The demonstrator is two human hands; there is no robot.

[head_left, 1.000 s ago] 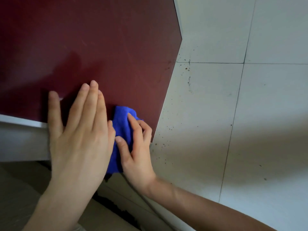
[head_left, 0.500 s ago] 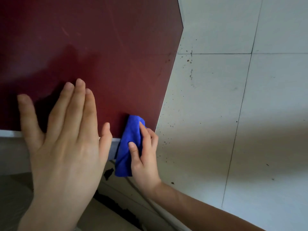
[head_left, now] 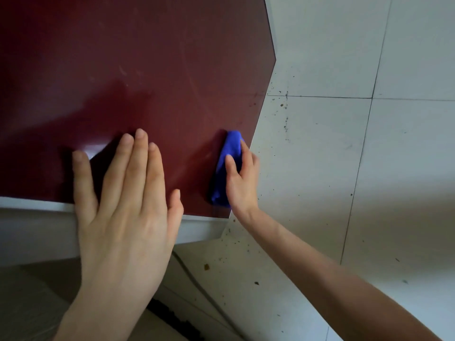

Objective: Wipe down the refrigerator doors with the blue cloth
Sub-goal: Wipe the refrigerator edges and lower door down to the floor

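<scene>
The dark red refrigerator door fills the upper left of the view, with a white strip along its bottom edge. My left hand lies flat against the lower part of the door, fingers straight and spread. My right hand grips the bunched blue cloth and presses it on the door close to its lower right corner. Most of the cloth is hidden under my fingers and palm.
White floor tiles with dark specks and crumbs spread out to the right of the refrigerator. A dark gap runs along the floor under the appliance. A brownish surface lies at the lower left.
My right hand has carried the cloth to the right and slightly up, away from my left hand, toward the door's right edge. My left hand stays flat on the door.
</scene>
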